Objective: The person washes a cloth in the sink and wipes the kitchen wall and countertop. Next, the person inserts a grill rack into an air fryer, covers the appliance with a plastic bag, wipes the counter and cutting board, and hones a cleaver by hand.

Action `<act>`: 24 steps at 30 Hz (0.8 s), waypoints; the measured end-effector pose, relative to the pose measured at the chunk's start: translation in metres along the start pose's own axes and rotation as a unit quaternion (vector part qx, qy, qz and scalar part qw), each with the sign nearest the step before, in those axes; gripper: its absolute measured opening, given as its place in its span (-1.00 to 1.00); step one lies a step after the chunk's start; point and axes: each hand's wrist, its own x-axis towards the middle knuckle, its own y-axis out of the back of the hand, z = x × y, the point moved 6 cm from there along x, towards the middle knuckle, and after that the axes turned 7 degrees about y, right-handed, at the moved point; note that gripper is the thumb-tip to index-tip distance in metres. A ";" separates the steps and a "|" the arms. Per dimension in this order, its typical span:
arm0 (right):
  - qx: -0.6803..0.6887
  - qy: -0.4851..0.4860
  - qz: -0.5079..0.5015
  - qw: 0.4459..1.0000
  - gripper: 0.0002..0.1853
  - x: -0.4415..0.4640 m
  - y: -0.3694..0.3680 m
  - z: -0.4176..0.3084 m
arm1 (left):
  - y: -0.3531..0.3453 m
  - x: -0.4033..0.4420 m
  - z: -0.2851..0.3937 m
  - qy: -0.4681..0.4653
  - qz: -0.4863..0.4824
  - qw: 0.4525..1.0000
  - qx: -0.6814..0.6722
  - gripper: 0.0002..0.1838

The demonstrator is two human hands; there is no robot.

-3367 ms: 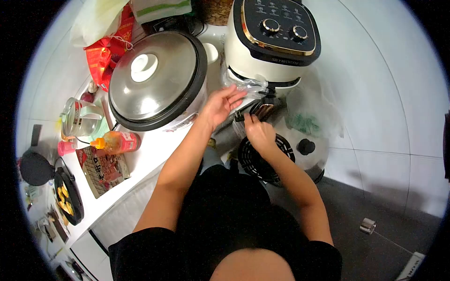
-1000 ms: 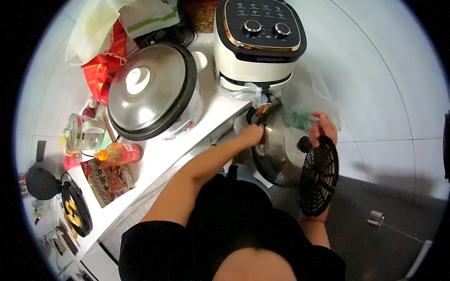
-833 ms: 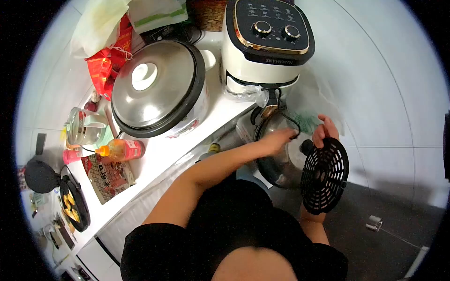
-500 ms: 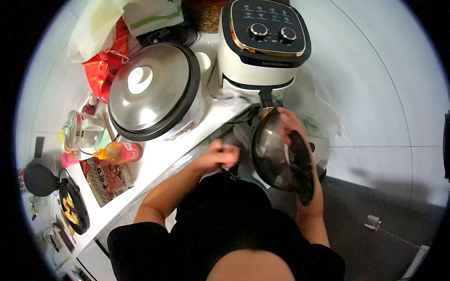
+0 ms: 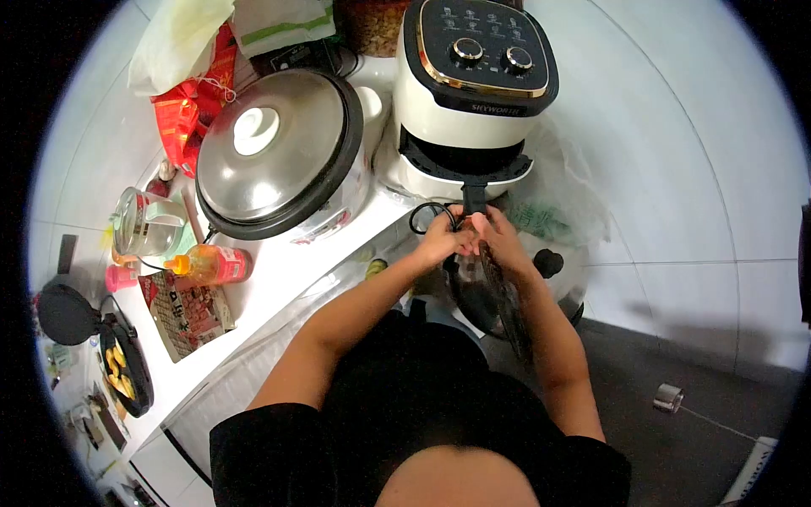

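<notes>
My left hand (image 5: 443, 240) and my right hand (image 5: 502, 245) meet just below the drawer handle (image 5: 475, 198) of a white and black air fryer (image 5: 469, 103). Their fingers are pinched together; whether they touch the handle, I cannot tell. A dark, flat, elongated thing (image 5: 507, 311) hangs down from my right hand, along the forearm. What my left fingers hold is hidden. Beside them is a thin black loop (image 5: 429, 218), perhaps a scissor handle. The fryer's drawer is partly out. Under my hands lies a glass lid (image 5: 467, 296), partly covered; a black knob (image 5: 548, 264) shows on the right.
On the white counter (image 5: 279, 287) stand a large steel-lidded cooker (image 5: 283, 182), a glass jug (image 5: 148, 224) and an orange-capped bottle (image 5: 215, 264). A printed packet (image 5: 187, 314) lies nearby. Farther left, an open black griddle (image 5: 127, 367) holds yellow food pieces. A clear plastic bag (image 5: 562, 186) is beside the fryer.
My left hand has moved up and right to join my right hand, which has shifted left. The dark flat thing moved left with it. The fryer's drawer is further out.
</notes>
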 end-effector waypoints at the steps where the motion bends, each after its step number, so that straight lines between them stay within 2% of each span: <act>1: -0.115 0.041 0.056 0.991 -0.53 -0.008 0.012 -0.008 | -0.004 -0.005 0.005 0.003 -0.001 1.000 0.021 -0.63; 4: -0.076 0.039 0.125 0.988 -0.50 -0.024 0.055 -0.019 | -0.001 -0.014 -0.001 0.032 0.029 0.999 0.029 -0.65; 6: -0.096 -0.033 0.170 0.980 -0.50 -0.036 0.087 -0.017 | 0.003 -0.027 -0.021 0.074 0.053 0.996 0.015 -0.65; 7: -0.081 -0.043 0.167 0.982 -0.48 -0.043 0.091 -0.007 | -0.001 -0.038 -0.019 0.073 0.061 0.995 -0.027 -0.67; 9: -0.049 -0.054 0.161 0.984 -0.43 -0.056 0.095 0.013 | -0.006 -0.049 -0.016 0.095 0.091 0.991 -0.014 -0.74; 12: -0.006 -0.100 0.143 0.985 -0.40 -0.083 0.070 -0.006 | 0.001 -0.046 -0.026 0.112 0.084 0.990 -0.032 -0.76; 13: 0.024 -0.076 0.128 0.989 -0.40 -0.086 0.067 -0.010 | 0.002 -0.046 -0.027 0.107 0.078 0.990 -0.044 -0.77; 16: 0.078 -0.146 0.077 0.983 -0.53 -0.096 0.060 -0.019 | -0.003 -0.051 -0.023 0.118 0.064 0.989 -0.070 -0.76; 19: 0.062 -0.073 -0.015 0.995 -0.63 -0.098 0.062 -0.050 | -0.002 -0.055 -0.024 0.127 0.065 0.984 -0.103 -0.75; 22: 0.102 -0.034 0.020 0.994 -0.64 -0.086 0.087 -0.084 | 0.003 -0.059 -0.030 0.142 0.008 0.976 -0.164 -0.66; 24: 0.143 -0.043 0.077 0.986 -0.66 -0.078 0.100 -0.100 | 0.000 -0.067 -0.026 0.172 0.006 0.976 -0.132 -0.46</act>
